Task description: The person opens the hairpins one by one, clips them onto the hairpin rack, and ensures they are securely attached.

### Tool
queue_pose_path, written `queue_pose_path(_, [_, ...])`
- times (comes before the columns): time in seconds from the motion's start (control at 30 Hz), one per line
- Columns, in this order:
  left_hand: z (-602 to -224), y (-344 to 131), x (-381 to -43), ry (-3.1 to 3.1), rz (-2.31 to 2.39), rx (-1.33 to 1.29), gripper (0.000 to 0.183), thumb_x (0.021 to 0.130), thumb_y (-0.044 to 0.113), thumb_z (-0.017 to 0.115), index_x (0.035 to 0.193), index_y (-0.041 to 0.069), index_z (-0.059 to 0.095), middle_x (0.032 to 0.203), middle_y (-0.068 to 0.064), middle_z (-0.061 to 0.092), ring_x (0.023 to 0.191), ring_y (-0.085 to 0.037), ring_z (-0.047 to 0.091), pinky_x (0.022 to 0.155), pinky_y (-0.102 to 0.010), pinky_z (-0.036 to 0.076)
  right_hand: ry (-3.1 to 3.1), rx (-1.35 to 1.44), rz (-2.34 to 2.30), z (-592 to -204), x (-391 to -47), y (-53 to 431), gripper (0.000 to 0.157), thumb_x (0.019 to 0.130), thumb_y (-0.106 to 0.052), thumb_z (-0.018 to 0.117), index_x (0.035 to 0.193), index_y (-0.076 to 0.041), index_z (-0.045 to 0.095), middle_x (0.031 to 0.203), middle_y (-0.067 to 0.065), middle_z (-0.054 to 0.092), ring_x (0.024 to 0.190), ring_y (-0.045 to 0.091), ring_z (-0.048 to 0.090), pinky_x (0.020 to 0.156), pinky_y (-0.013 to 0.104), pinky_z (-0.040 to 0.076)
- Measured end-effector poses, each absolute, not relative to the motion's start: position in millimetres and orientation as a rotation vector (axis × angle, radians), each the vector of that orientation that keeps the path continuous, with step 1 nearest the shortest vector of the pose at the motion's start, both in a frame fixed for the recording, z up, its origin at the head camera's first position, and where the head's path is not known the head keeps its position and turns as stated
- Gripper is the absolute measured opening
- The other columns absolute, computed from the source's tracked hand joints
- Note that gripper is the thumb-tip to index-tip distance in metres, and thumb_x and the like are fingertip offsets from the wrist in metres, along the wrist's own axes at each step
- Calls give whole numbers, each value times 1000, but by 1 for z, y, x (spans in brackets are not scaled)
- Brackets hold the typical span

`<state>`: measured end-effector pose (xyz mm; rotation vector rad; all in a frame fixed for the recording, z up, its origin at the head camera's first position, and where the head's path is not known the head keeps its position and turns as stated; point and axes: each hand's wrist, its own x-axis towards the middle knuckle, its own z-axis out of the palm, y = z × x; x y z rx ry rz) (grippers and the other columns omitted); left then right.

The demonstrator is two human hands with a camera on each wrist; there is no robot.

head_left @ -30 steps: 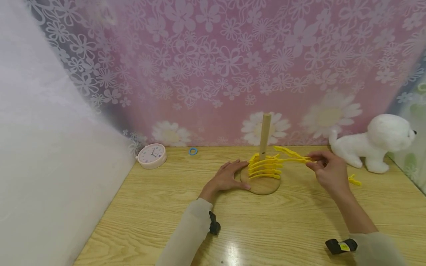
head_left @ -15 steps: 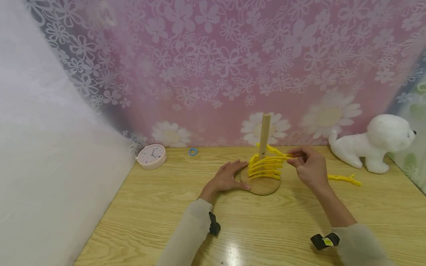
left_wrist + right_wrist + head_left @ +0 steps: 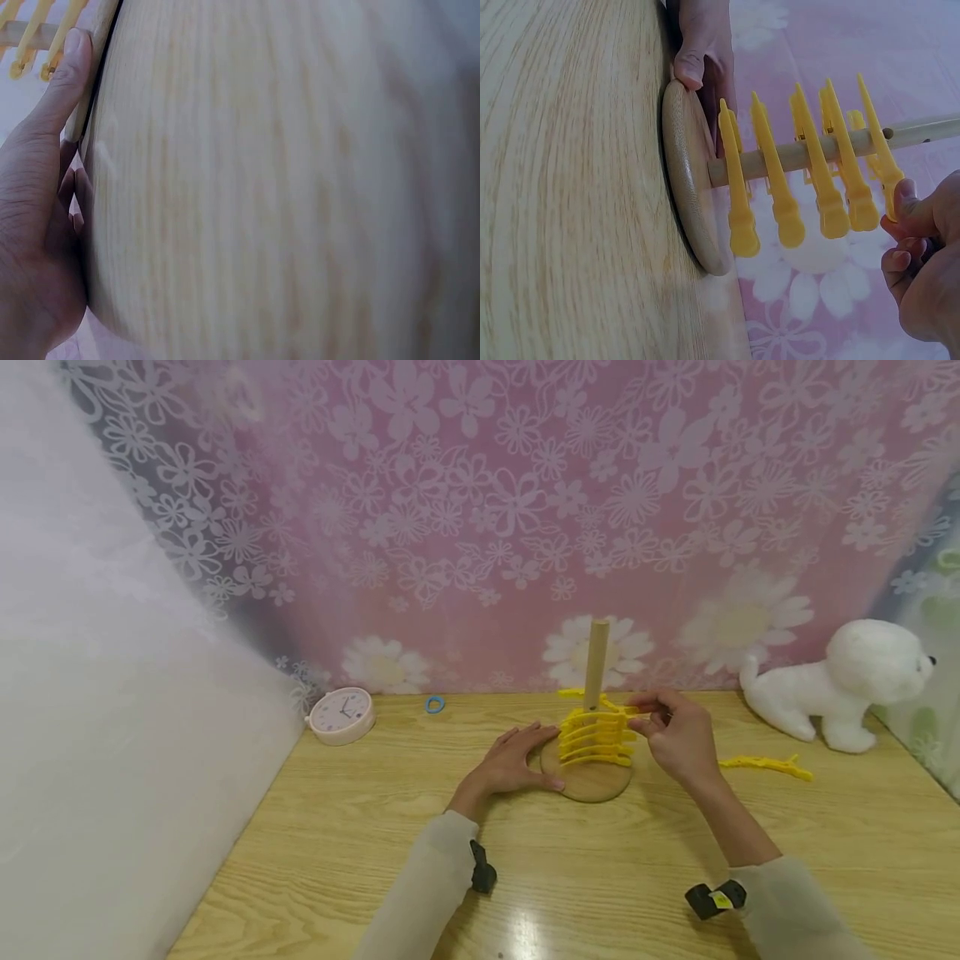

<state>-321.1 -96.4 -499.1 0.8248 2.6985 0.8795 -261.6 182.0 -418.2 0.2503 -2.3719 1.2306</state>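
A wooden post (image 3: pixel 596 656) rises from a round wooden base (image 3: pixel 592 787). Several yellow hair clips (image 3: pixel 596 747) are stacked along its lower part. Thumb and first finger of my right hand (image 3: pixel 682 739) pinch the handle end of the topmost hair clip (image 3: pixel 879 154), whose long arms lie on either side of the post. My left hand (image 3: pixel 506 764) rests at the base's left edge, fingers fairly straight and thumb on the rim, seen also in the right wrist view. Another yellow hair clip (image 3: pixel 768 765) lies on the table to the right, partly behind my right forearm.
A white toy dog (image 3: pixel 843 685) stands at the back right. At the back left sit a pink clock (image 3: pixel 341 716) and a small blue ring (image 3: pixel 435 697). A flowered curtain (image 3: pixel 480 527) hangs behind the wooden table (image 3: pixel 585 868).
My right hand has moved left with the hair clip, bringing its arms to both sides of the post. More of the clip on the table shows. My left hand stays put.
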Motion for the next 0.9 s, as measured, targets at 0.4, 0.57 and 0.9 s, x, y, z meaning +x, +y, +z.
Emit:
queue_pose_path(0.4, [-500,-99,-321,2701,888,822,96,84,61,80,164,36,33,172,3,25,160,-16,13,130,-44,7,-2361,344,1263,-418,-262,187,26,90,11,74,112,-3,74,100,14,72,63,16,44,62,12,46])
queue_pose_path(0.57, [-501,-98,-320,2700,887,825,96,84,60,81,164,36,34,172,3,26,160,-15,13,130,-43,7,-2371,370,1241,-416,-258,188,26,93,3,75,117,-5,75,106,15,73,64,15,48,58,16,44])
queue_pose_path(0.9, [-501,-97,-320,2702,892,823,95,84,60,80,164,35,34,172,4,26,160,-15,13,130,-44,7,-2413,353,1331,-421,-259,195,29,100,-9,72,128,-9,72,93,9,71,55,18,54,48,26,47])
